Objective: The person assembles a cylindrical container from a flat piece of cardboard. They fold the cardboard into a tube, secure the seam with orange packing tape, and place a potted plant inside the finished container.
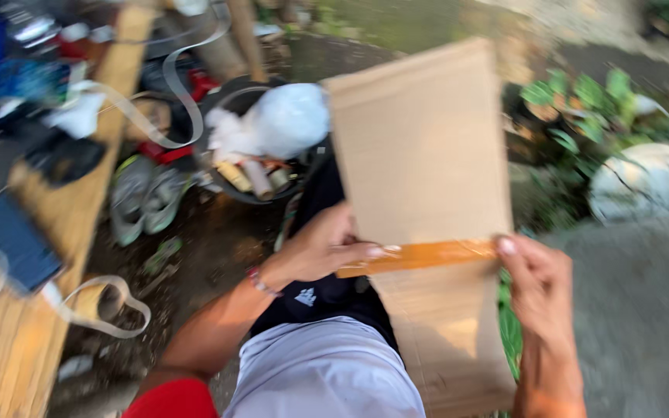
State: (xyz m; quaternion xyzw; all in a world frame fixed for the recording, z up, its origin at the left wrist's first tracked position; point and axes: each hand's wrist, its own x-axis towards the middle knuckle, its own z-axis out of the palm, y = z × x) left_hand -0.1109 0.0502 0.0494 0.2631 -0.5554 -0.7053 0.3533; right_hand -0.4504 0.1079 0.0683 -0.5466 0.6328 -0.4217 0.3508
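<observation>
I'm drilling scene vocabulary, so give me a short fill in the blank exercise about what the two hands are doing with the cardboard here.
1. Both hands hold a long sheet of ____ that stands up in front of the person.
2. The strip of tape across the sheet is ____ in colour.
3. The left hand presses the tape with its ____.
4. The right hand grips the sheet's ____ edge.

Missing words: cardboard; orange; fingertips; right

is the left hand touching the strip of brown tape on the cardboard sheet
Touching. The head view shows the left hand with its fingertips pressed on the brown tape strip across the flat cardboard sheet.
</observation>
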